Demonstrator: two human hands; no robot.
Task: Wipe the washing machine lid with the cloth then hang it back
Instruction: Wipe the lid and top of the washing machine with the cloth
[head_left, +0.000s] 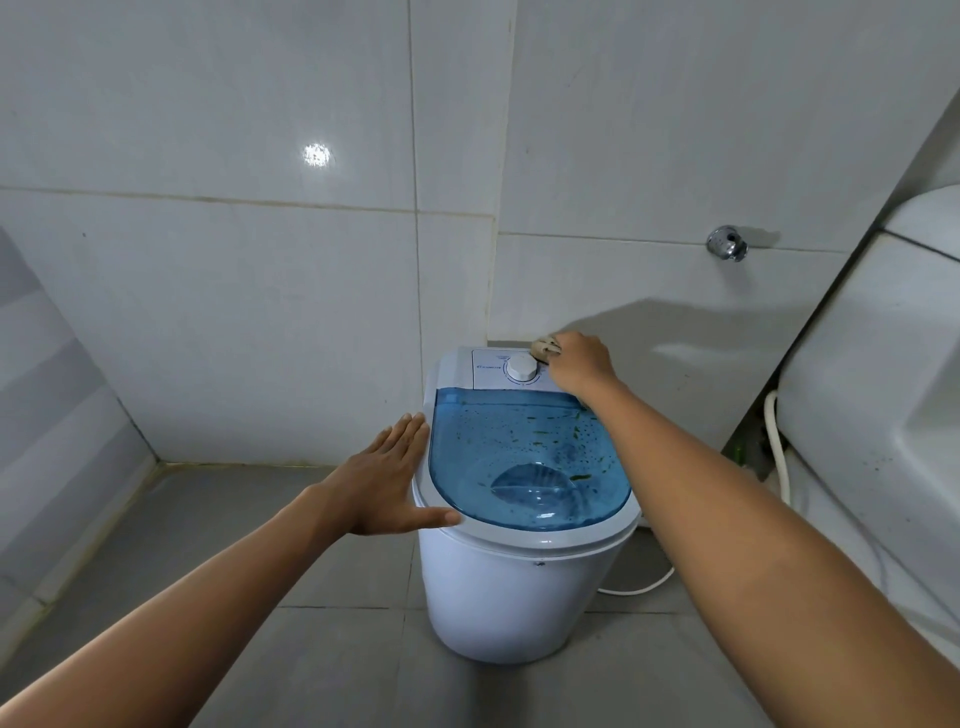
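Note:
A small white washing machine (519, 587) stands on the floor in a tiled corner. Its translucent blue lid (524, 457) is down, speckled with dark green bits. Behind the lid is a white control panel with a round dial (522, 368). My right hand (579, 364) rests on the panel's back right corner, pressing a small beige cloth (544, 345) that mostly hides under my fingers. My left hand (395, 480) lies flat and open against the machine's left rim, thumb on the front edge.
Grey tiled walls meet just behind the machine. A metal tap (727, 243) juts from the right wall. A white sink (883, 395) fills the right side, with a white hose (776, 452) under it. Grey tiled floor lies to the left.

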